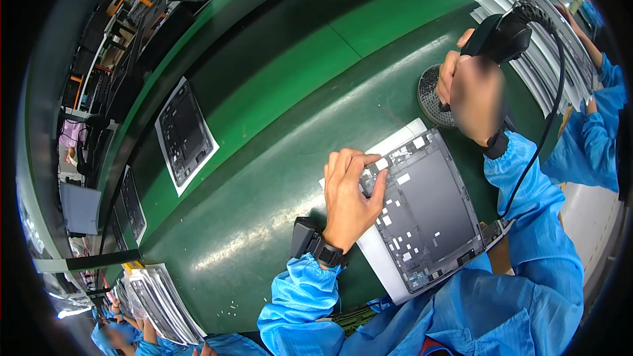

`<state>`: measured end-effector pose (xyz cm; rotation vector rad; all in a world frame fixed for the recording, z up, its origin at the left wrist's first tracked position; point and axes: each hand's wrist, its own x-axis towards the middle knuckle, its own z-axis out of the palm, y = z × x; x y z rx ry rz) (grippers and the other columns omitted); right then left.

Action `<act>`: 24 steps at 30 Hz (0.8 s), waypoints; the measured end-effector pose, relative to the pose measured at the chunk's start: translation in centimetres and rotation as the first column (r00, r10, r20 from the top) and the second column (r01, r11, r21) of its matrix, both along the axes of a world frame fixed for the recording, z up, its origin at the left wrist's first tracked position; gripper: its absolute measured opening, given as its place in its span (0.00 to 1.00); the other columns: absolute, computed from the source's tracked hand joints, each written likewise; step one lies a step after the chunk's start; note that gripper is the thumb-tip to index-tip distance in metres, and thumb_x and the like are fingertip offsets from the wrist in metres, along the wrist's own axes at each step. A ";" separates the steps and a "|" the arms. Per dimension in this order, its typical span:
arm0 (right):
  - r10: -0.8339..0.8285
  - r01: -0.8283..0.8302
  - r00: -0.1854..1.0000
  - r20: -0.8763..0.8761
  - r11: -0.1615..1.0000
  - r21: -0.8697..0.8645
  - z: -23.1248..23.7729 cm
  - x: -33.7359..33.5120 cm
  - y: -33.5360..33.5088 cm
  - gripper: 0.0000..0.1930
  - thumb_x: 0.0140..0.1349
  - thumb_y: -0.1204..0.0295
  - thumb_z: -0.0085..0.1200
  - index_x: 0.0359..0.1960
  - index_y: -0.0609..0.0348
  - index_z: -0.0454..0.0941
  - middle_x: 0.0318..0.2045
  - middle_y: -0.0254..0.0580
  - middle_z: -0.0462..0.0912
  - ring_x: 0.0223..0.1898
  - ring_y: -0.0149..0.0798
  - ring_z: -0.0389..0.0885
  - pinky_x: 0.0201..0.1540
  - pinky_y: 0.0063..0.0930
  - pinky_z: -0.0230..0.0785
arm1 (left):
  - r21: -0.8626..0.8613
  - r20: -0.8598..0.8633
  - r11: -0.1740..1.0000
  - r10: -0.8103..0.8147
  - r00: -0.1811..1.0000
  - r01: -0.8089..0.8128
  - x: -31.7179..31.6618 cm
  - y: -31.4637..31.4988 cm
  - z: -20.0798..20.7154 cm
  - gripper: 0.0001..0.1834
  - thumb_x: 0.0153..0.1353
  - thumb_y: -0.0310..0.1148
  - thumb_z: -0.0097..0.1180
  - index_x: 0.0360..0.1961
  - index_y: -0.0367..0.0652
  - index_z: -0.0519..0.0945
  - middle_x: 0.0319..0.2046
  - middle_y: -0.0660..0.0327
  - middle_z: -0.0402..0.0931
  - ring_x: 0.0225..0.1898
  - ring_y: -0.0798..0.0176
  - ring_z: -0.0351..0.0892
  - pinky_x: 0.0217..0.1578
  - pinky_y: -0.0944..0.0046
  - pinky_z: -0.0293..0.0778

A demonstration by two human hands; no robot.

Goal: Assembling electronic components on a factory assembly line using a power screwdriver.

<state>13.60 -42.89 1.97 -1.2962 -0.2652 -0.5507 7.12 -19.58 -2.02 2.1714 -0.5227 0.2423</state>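
Note:
My right hand (pixel 478 95) is wrapped round the handle of a black handheld scanner (pixel 496 38) with a coiled cable. The scanner is raised over the table by a round grey stand base (pixel 435 95). My left hand (pixel 349 198) rests at the left edge of a dark tablet-like housing (pixel 432 191), thumb and forefinger apart on either side of a small white patch (pixel 381 164). Its other fingers are bent and partly hidden. Several white patches dot the housing, which lies tilted on white sheets (pixel 379 264) in front of me.
Another dark housing (pixel 184 135) lies on a white sheet on the green table (pixel 264 178). Stacks of sheeted panels stand at the far right (pixel 527 39) and lower left (pixel 161 303). The scanner's black cable (pixel 554 102) runs past my right arm. Co-workers in blue sit at both sides.

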 end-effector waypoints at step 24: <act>0.180 -0.170 0.981 0.068 0.977 -0.131 1.7 -3.5 8.6 0.26 0.74 0.53 0.53 0.58 0.62 0.64 0.22 0.36 0.70 0.18 0.26 0.67 0.21 0.23 0.62 | -0.059 0.024 0.998 -0.015 1.000 0.017 0.0 0.4 -0.5 0.13 0.51 0.24 0.69 0.39 0.41 0.82 0.35 0.58 0.74 0.41 0.52 0.72 0.43 0.56 0.65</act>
